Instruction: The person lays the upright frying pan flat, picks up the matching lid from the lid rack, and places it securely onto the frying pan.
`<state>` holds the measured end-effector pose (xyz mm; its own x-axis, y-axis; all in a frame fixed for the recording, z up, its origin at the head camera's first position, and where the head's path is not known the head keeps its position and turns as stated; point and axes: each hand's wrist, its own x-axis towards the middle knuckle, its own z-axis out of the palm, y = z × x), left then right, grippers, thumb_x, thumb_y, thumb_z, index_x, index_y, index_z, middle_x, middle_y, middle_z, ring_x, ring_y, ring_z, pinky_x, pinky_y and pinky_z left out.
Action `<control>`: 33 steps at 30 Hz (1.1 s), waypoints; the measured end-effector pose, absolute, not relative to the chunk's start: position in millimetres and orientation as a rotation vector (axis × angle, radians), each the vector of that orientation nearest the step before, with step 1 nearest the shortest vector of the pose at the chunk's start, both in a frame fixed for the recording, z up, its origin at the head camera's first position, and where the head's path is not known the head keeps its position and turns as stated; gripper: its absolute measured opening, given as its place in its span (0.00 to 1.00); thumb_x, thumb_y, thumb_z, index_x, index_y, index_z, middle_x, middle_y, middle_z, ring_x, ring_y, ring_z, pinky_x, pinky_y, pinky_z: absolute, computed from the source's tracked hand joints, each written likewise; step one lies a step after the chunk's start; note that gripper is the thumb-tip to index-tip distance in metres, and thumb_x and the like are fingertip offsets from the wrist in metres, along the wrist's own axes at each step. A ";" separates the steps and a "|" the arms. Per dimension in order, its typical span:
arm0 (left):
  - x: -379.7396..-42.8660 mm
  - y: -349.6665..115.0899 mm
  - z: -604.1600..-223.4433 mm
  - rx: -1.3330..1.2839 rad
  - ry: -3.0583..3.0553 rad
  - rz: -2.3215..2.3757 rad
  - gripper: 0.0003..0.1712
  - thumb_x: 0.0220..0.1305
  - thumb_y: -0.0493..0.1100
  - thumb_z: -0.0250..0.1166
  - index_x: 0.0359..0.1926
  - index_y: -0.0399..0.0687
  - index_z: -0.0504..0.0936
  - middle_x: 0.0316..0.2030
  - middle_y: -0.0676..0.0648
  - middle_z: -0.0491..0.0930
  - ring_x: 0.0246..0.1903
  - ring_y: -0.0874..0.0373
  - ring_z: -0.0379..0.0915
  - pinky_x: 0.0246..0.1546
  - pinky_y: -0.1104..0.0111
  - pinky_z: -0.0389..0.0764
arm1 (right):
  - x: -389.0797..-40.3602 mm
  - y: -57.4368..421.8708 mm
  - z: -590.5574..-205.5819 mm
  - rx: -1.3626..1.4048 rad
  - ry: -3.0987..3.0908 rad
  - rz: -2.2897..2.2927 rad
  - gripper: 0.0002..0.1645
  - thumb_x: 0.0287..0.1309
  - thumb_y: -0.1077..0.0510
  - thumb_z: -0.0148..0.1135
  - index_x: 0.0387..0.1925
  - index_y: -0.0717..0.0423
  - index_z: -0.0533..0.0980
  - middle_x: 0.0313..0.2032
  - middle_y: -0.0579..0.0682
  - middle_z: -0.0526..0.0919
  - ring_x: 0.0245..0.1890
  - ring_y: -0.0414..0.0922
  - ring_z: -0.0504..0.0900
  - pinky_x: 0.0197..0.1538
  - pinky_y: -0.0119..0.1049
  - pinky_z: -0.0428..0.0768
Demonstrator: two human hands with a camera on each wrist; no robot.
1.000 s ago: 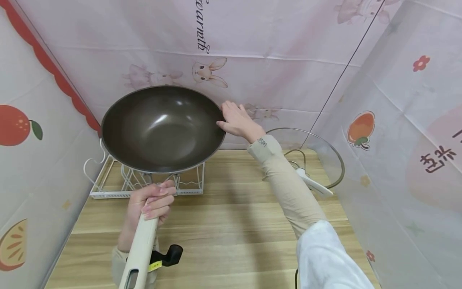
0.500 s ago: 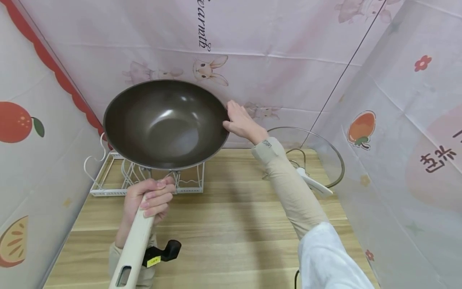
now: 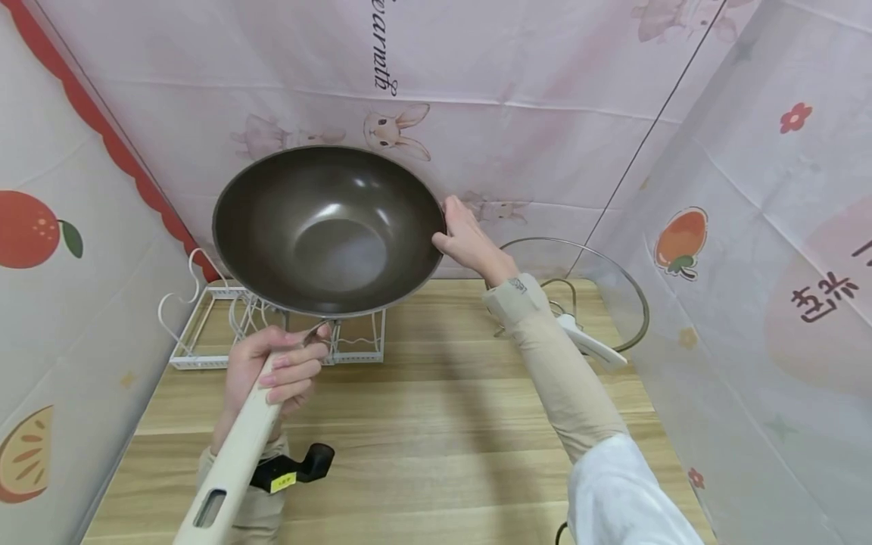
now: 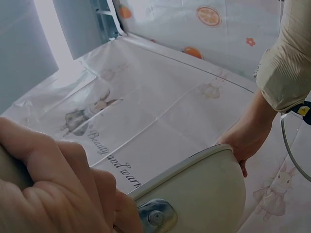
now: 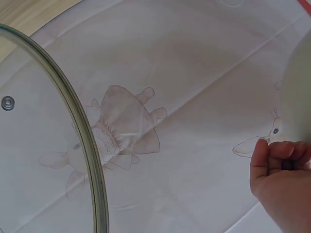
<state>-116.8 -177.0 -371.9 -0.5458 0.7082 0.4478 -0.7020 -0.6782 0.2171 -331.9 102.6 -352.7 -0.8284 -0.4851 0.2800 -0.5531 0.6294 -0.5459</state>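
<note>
My left hand (image 3: 275, 371) wraps round the cream handle (image 3: 235, 462) of a wok (image 3: 341, 250) with a dark inside. The wok is raised and tilted, its inside facing me, in front of a white wire rack (image 3: 354, 356). At the wok's right rim my right hand (image 3: 473, 242) grips the edge, thumb towards the inside and the other fingers behind it. The left wrist view shows the wok's pale outer wall (image 4: 209, 194) and the handle's metal joint. In the right wrist view, the right hand's fingers (image 5: 272, 160) are bent beside that pale wall.
A glass lid (image 3: 613, 280) with a metal rim and a white handle (image 3: 589, 344) leans at the back right. Patterned cloth walls (image 3: 545, 68) enclose the wooden tabletop (image 3: 409, 454) at the back and both sides. A black cable shows at the bottom.
The wok has shifted right and slightly up, its inside turned a little. My right hand has moved right with the rim. The handle's near end has swung left.
</note>
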 end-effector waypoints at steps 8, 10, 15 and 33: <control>-117.0 -179.7 -371.5 0.623 0.009 2.207 0.14 0.68 0.37 0.36 0.51 0.37 0.59 0.22 0.54 0.51 0.14 0.67 0.48 0.12 0.81 0.59 | -321.8 108.3 -354.6 0.783 -2.724 0.966 0.23 0.45 0.59 0.53 0.45 0.63 0.64 0.41 0.56 0.66 0.43 0.53 0.65 0.50 0.48 0.68; -117.5 -181.0 -371.5 0.628 0.009 2.196 0.13 0.68 0.36 0.36 0.50 0.37 0.60 0.22 0.54 0.51 0.14 0.67 0.48 0.12 0.81 0.58 | -318.2 109.7 -354.0 0.764 -2.725 0.950 0.24 0.45 0.58 0.53 0.46 0.64 0.64 0.42 0.57 0.67 0.44 0.54 0.65 0.52 0.49 0.67; -119.1 -185.1 -371.4 0.637 -0.009 2.167 0.14 0.66 0.35 0.36 0.51 0.37 0.59 0.22 0.54 0.51 0.14 0.67 0.49 0.12 0.81 0.57 | -307.5 112.8 -350.8 0.708 -2.720 0.936 0.24 0.46 0.57 0.53 0.45 0.65 0.64 0.43 0.58 0.67 0.45 0.55 0.66 0.55 0.51 0.66; -118.3 -186.8 -370.7 0.590 -0.006 2.134 0.17 0.65 0.36 0.37 0.52 0.35 0.60 0.22 0.54 0.52 0.13 0.68 0.49 0.09 0.82 0.56 | -271.0 132.0 -356.5 0.541 -2.580 1.124 0.22 0.41 0.55 0.52 0.39 0.61 0.61 0.36 0.56 0.63 0.40 0.54 0.63 0.44 0.47 0.66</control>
<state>-118.3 -186.8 -370.7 -0.4865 0.7699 0.4131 -0.7722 -0.6000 0.2089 -271.0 132.0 -356.5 -0.8922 -0.2267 0.3906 -0.4405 0.6280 -0.6415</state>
